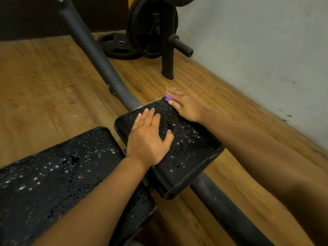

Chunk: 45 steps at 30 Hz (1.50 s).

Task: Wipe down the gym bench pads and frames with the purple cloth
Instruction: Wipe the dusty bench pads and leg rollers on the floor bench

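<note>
Head view, looking down on two black pads beaded with water drops. Small pad (184, 146) sits in the middle, long pad (58, 174) just beside it at lower left, a narrow gap between them. Left hand (149, 137) lies flat on the small pad, fingers straight and close together, thumb spread out to the right, holding nothing. Right hand (184, 105) reaches to the small pad's far right corner, fingers laid over the cloth (168, 97), pressing it against the pad's edge; only a small purple bit peeks out between the fingers, rest hidden under the hand. Cannot tell how tightly the fingers curl round it. Both forearms cross the lower frame and cover part of the long pad and the floor (44, 77). Grey frame tube (99, 55) runs on a slant from top left, passes under the small pad and comes out at lower right. Beyond it, a plate (119, 46) lies flat on the wooden floor. Just right of that, a black rack (167, 55) stands upright with plates hung on it and one bare peg (182, 46) sticking out. Grey scuffed wall (257, 41) on the right.
</note>
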Tool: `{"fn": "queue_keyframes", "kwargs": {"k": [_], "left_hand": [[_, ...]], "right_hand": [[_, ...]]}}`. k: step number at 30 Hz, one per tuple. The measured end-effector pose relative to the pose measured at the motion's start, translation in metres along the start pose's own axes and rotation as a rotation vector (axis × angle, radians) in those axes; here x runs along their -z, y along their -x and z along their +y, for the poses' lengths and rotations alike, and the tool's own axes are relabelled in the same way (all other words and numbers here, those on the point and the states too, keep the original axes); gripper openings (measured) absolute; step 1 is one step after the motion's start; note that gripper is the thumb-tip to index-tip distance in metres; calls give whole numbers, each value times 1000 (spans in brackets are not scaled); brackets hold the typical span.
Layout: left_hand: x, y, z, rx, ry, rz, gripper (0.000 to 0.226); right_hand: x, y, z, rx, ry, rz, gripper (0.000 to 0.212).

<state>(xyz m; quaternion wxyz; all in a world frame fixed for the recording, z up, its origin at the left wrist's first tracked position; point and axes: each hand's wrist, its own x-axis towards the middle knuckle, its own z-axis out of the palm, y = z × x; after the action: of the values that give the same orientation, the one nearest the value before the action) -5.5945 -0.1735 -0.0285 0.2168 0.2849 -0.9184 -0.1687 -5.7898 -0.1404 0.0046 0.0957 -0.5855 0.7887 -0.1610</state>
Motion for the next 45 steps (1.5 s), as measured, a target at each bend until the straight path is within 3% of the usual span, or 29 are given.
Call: {"fn": "queue_keyframes", "kwargs": {"k": [6, 9, 13, 18, 22, 25, 30, 33, 38, 41, 43, 45], "left_hand": [[-3, 0, -1, -6, 8, 14, 77], [-5, 0, -2, -6, 0, 24, 75], [-5, 1, -2, -7, 21, 35, 72], [0, -1, 0, -2, 48, 13, 71], [1, 0, 0, -2, 55, -4, 71], [2, -1, 0, 1, 46, -17, 65], [5, -2, 1, 18, 39, -47, 61], [7, -3, 3, 34, 40, -61, 61], [11, -2, 2, 24, 55, -114, 59], [17, -3, 0, 15, 58, -191, 58], [23, -4, -3, -11, 26, -252, 58], [26, -2, -6, -41, 11, -305, 59]], "right_hand": [[15, 140, 7, 116, 39, -23, 49], [16, 171, 2, 142, 24, -10, 46], [12, 148, 10, 85, 0, 15, 44], [3, 133, -9, -117, 63, 108, 45], [-16, 182, -53, 78, 105, 35, 49], [-13, 191, -51, 195, 66, -43, 48], [3, 140, -16, -107, 72, 49, 44], [-8, 135, -32, -241, 115, 137, 44], [-41, 180, -98, 22, 40, 116, 44], [-33, 185, -96, 92, 17, 63, 42], [-23, 173, -74, 30, 47, 67, 42], [-12, 159, -46, -155, 44, 110, 40]]}}
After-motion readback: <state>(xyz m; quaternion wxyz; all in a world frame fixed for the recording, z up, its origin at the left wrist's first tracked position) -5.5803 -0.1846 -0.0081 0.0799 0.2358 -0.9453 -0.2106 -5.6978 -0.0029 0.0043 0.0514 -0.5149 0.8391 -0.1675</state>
